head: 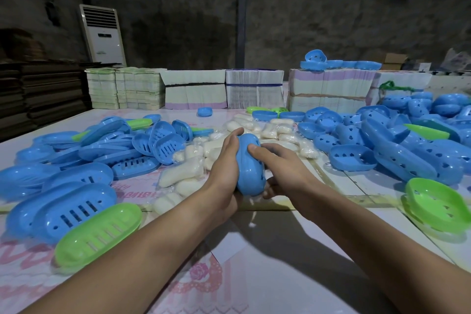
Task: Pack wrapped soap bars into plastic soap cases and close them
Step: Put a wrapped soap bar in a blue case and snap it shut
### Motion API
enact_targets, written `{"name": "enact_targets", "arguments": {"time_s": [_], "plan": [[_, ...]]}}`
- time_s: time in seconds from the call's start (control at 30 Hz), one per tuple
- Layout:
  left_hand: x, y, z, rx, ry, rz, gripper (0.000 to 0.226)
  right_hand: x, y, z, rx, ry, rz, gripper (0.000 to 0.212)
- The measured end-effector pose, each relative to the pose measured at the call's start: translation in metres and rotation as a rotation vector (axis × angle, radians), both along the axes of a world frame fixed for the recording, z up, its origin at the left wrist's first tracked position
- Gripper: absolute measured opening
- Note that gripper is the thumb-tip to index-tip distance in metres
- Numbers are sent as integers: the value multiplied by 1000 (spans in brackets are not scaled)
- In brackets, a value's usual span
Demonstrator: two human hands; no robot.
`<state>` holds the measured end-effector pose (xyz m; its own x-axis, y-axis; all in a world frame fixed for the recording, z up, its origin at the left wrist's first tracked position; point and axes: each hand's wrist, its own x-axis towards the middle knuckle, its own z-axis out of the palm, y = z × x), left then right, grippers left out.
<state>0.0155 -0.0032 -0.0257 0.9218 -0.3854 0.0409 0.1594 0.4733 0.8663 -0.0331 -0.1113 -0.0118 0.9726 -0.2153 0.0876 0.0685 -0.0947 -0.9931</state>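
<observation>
A closed blue soap case [248,168] stands on edge above the table's middle, held between both hands. My left hand [224,171] wraps its left side with the thumb over the top. My right hand [277,166] grips its right side, thumb on the case's face and fingers underneath. A bit of clear wrapper sticks out below the case. Behind and left of the hands lies a pile of wrapped white soap bars [188,176].
Blue slotted case halves [76,209] and a green one [99,234] lie heaped on the left. Blue halves with heart holes [418,158] and a green half [438,204] fill the right. Stacks of flat cartons [254,89] line the table's far edge.
</observation>
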Motion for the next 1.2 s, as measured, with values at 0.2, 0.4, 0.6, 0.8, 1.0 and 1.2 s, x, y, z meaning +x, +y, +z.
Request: {"name": "enact_targets", "arguments": {"time_s": [0.2, 0.4, 0.6, 0.8, 1.0, 1.2], "plan": [[2, 1, -1, 34, -12, 23, 26, 1, -1, 1, -36, 20, -7, 40], [1, 0, -2, 105, -82, 45, 25, 0, -2, 0, -9, 40, 21, 41], [-2, -2, -5, 54, -113, 44, 23, 2, 1, -4, -52, -27, 9, 34], [-1, -1, -5, 34, -92, -8, 23, 1, -1, 0, -52, -3, -27, 35], [1, 1, -3, 25, -95, 20, 24, 0, -3, 2, -19, -26, -9, 34], [-1, 1, -5, 32, -103, -3, 23, -1, -2, 1, -21, -9, -4, 37]]}}
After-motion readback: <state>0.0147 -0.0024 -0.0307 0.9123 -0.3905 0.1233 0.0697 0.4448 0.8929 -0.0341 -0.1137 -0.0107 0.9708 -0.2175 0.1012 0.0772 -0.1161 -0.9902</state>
